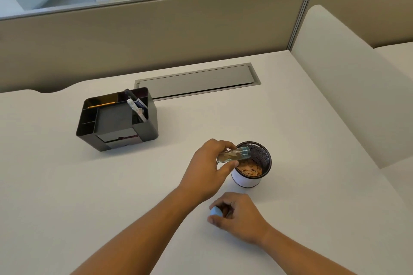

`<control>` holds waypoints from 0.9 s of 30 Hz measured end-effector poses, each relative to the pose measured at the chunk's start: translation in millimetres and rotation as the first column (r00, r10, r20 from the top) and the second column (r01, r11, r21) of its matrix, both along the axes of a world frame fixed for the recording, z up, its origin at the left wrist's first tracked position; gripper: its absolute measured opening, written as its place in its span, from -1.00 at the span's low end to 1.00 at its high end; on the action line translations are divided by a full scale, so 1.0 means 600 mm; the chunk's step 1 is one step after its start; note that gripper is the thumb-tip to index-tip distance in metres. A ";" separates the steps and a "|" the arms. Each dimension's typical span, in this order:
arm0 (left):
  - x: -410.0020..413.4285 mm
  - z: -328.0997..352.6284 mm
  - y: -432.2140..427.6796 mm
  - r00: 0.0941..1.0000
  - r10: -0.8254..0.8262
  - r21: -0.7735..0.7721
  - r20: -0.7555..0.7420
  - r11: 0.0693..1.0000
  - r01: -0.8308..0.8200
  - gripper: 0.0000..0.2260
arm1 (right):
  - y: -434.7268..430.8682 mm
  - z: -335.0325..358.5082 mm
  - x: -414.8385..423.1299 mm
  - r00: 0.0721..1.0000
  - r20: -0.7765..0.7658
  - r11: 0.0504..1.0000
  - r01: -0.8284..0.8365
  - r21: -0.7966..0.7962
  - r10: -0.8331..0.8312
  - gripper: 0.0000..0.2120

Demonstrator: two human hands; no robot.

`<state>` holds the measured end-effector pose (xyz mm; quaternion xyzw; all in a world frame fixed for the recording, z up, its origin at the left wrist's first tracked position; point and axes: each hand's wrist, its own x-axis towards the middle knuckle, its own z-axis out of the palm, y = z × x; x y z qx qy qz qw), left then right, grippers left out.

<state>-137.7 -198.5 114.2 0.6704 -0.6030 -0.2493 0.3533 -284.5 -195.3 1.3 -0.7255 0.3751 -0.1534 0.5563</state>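
We have the small clear jar lying almost on its side, its mouth just over the rim of the mesh cup, which stands on the white desk right of centre. Our left hand grips the jar, fingers curled over the top and thumb underneath. Tan flakes already lie heaped in the cup, and a few show inside the jar. Our right hand sits on the desk nearer to us, fingers curled round a pale blue cap.

To pour well, we judge the jar's mouth should come further in over the middle of the cup before we tip it more steeply. At present it hangs close to the near-left rim, where light flakes could slide down the outside. A gentle tap should loosen the last ones better than a hard shake. The cup is light and unsteadied, so we should not knock its rim.

Round about there is plenty of room. The black organiser stands well apart to the left and the grey cable hatch lies far behind. On the right the desk ends at a cream side panel, well apart from the cup, so the jar can come back toward the cap with nothing in its way
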 end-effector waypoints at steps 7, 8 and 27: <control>-0.011 0.010 -0.025 0.987 -0.065 0.041 0.145 0.997 0.060 -0.74 | 0.000 -0.002 -0.003 1.000 0.006 0.999 -0.005 -0.043 0.005 -0.71; -0.013 0.010 -0.026 0.986 -0.067 0.044 0.152 0.997 0.060 -0.75 | 0.000 -0.002 -0.003 1.000 0.014 0.999 -0.007 -0.049 0.008 -0.70; -0.026 0.023 -0.033 0.984 -0.075 0.058 0.161 0.996 0.066 -0.81 | 0.006 0.002 0.002 1.000 0.002 0.997 0.018 -0.070 -0.018 -0.72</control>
